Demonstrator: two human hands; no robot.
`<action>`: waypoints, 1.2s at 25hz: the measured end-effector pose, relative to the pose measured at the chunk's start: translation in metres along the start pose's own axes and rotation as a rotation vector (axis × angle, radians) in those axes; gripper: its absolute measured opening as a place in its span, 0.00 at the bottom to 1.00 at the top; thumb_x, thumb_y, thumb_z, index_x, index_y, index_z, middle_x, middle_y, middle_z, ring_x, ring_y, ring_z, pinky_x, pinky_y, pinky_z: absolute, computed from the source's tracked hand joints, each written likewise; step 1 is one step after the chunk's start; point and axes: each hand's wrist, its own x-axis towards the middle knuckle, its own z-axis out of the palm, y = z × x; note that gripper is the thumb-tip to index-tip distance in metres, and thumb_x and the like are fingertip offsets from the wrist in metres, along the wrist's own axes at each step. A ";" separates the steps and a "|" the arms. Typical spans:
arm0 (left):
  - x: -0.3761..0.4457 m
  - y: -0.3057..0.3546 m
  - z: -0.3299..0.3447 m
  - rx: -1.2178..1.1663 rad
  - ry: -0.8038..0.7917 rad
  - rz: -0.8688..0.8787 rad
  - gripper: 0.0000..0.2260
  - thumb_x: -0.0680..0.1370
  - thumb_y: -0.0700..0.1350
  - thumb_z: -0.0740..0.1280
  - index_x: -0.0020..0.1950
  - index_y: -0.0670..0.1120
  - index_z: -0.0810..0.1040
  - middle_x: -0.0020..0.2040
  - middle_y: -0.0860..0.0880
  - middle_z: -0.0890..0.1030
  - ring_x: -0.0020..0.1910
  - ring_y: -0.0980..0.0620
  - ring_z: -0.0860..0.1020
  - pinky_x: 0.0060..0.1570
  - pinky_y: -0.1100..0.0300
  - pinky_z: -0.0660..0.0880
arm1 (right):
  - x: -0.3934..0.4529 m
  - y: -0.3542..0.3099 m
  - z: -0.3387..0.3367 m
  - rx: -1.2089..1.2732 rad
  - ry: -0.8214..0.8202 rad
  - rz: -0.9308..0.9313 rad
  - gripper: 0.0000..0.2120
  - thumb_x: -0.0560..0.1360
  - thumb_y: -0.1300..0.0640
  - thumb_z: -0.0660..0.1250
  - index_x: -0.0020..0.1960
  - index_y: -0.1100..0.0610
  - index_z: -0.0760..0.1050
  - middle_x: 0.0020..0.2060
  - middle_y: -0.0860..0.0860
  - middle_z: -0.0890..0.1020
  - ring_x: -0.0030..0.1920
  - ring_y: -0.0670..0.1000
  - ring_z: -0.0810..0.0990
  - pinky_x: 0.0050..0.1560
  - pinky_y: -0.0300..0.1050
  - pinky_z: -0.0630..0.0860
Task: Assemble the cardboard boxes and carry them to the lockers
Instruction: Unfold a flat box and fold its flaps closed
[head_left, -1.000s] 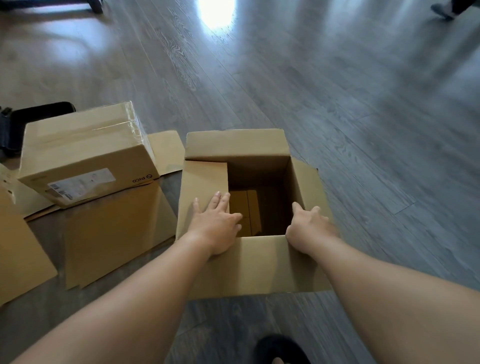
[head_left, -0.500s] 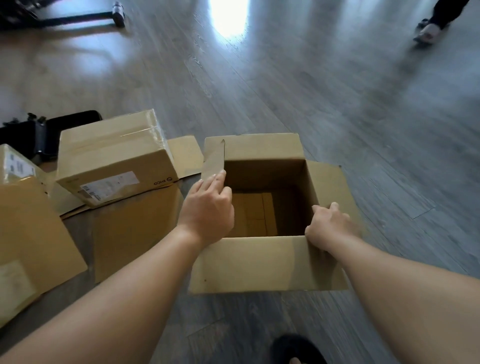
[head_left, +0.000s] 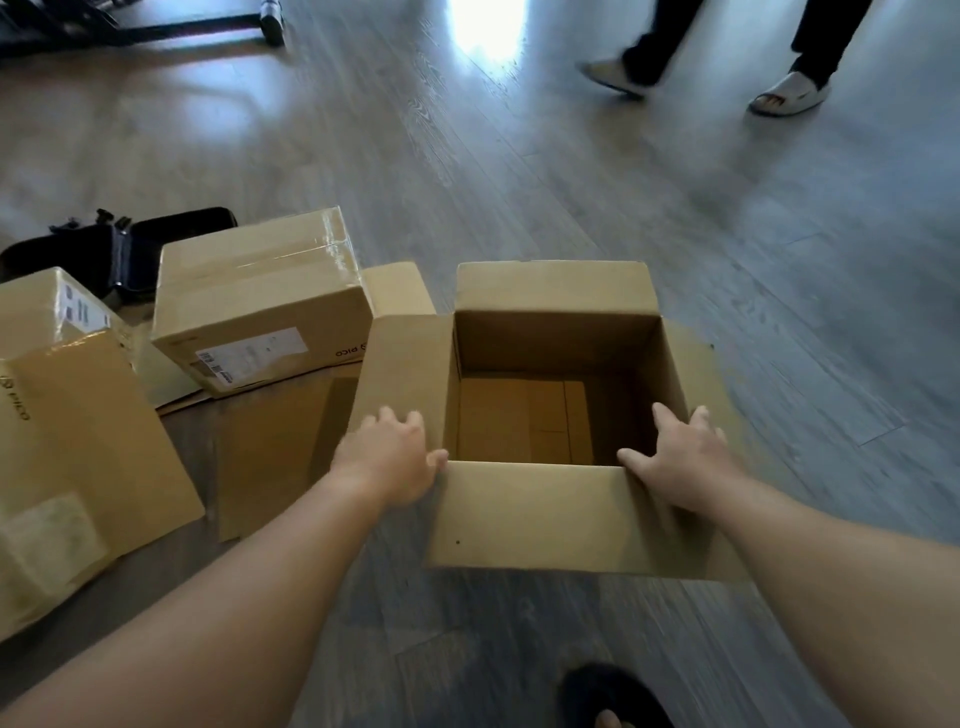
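Pressing the open box (head_left: 545, 519) flaps outward, left hand (head_left: 389, 462) and right hand (head_left: 680, 462) lie flat, fingers spread. The taped box (head_left: 260, 312) reads "PICO" beside a barcode label (head_left: 249, 353).

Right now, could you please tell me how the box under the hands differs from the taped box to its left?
The open box has its top flaps spread out, showing a bare inside; the taped box is sealed with clear tape. The taped box carries a white label and lies tilted on flat cardboard; the open box sits level and shows no label. Both are plain brown cardboard.

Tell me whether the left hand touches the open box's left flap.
Touching: the head view shows the left hand resting flat on the open box's left flap.
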 end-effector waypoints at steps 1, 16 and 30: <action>0.002 0.004 0.010 -0.144 -0.062 0.017 0.31 0.82 0.62 0.57 0.80 0.47 0.56 0.77 0.39 0.63 0.74 0.39 0.66 0.67 0.44 0.71 | -0.002 0.004 0.001 0.027 -0.016 -0.054 0.48 0.72 0.28 0.65 0.82 0.46 0.49 0.81 0.62 0.49 0.79 0.69 0.53 0.73 0.66 0.64; 0.047 0.048 0.022 -0.575 -0.025 0.177 0.27 0.84 0.53 0.60 0.80 0.47 0.55 0.79 0.46 0.61 0.76 0.45 0.64 0.71 0.49 0.66 | 0.019 -0.014 0.001 -0.095 0.336 -0.154 0.27 0.81 0.40 0.59 0.77 0.49 0.67 0.77 0.58 0.65 0.77 0.61 0.62 0.75 0.66 0.60; 0.024 -0.168 0.097 -0.364 -0.108 -0.411 0.16 0.81 0.54 0.62 0.60 0.42 0.75 0.63 0.39 0.77 0.61 0.40 0.76 0.57 0.53 0.75 | -0.017 -0.257 0.107 -0.242 -0.074 -0.861 0.10 0.76 0.61 0.61 0.56 0.63 0.73 0.56 0.58 0.73 0.62 0.60 0.72 0.59 0.50 0.72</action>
